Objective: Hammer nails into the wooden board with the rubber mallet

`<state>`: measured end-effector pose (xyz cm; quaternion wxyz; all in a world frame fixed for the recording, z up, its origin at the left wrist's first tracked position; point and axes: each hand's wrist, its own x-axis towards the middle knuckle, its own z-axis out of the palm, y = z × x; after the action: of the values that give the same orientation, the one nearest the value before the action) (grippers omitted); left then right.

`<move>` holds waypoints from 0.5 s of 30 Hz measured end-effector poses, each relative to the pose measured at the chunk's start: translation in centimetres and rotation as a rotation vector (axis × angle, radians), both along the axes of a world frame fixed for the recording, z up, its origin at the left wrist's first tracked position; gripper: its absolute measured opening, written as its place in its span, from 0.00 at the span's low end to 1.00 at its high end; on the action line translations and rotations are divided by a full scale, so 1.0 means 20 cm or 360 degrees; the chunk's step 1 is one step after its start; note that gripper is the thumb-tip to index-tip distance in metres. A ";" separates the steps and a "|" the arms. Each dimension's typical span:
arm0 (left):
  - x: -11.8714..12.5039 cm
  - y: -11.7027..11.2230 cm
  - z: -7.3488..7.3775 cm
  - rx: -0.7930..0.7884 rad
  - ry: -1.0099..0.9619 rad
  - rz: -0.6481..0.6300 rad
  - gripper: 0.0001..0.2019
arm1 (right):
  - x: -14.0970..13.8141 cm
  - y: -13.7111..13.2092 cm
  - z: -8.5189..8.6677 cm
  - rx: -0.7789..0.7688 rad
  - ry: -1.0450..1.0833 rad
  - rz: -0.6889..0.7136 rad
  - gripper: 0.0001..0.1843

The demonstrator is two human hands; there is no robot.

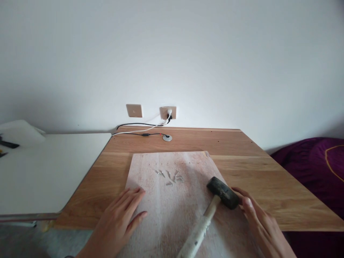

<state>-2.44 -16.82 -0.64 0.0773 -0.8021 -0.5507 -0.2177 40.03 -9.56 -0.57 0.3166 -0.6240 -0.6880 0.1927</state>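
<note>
A pale, worn wooden board [161, 215] lies on the wooden table in front of me. My left hand [118, 218] rests on its left edge, fingers stretched out and thumb apart. At the right edge is my right hand [259, 218], fingers extended beside the mallet head, holding nothing that I can see; some of its fingers are hidden. A mallet [222, 192] with a black head and pale, worn handle lies aslant across the board, its handle end cut off by the frame. Several small shiny nails or screws [171, 178] lie loose on the board's far half.
Under the board is a wooden table [258, 172]. Cables [145, 134] run along its back to a wall socket [172, 112] and a round grommet [167, 138]. A white table [53, 168] adjoins at left. Purple fabric [309, 157] is at right.
</note>
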 end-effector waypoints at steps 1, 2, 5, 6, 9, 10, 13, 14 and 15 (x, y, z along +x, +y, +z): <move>-0.01 0.00 0.00 -0.0005 0.0011 0.0029 0.21 | -0.01 0.00 0.00 -0.0008 0.0007 0.0009 0.30; -0.02 0.01 0.01 -0.0011 0.0023 0.0062 0.20 | -0.02 -0.01 -0.01 -0.0014 0.0008 0.0027 0.30; -0.10 0.00 0.02 -0.0034 0.0076 0.0192 0.20 | -0.08 -0.01 -0.04 -0.0011 0.0001 0.0161 0.27; -0.14 0.00 0.02 -0.0045 0.0096 0.0244 0.21 | -0.11 -0.02 -0.04 -0.0004 -0.0002 0.0219 0.26; -0.27 -0.02 0.02 -0.0074 0.0132 0.0399 0.21 | -0.25 -0.02 -0.03 0.0057 -0.0004 0.0360 0.24; -0.31 -0.02 0.02 -0.0085 0.0133 0.0445 0.21 | -0.30 -0.02 -0.02 0.0077 0.0002 0.0408 0.23; -0.45 -0.04 0.01 -0.0157 0.0133 0.0561 0.22 | -0.47 -0.03 0.01 0.0142 0.0071 0.0563 0.21; -0.49 -0.05 0.01 -0.0195 0.0136 0.0596 0.22 | -0.52 -0.03 0.01 0.0169 0.0105 0.0584 0.21; -0.53 -0.05 0.01 -0.0235 0.0138 0.0632 0.22 | -0.58 -0.03 0.02 0.0173 0.0137 0.0598 0.21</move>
<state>-13.05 -17.92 -0.41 0.0833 -0.6899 -0.7086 -0.1224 28.50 -10.20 -0.21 0.3371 -0.4578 -0.7876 0.2375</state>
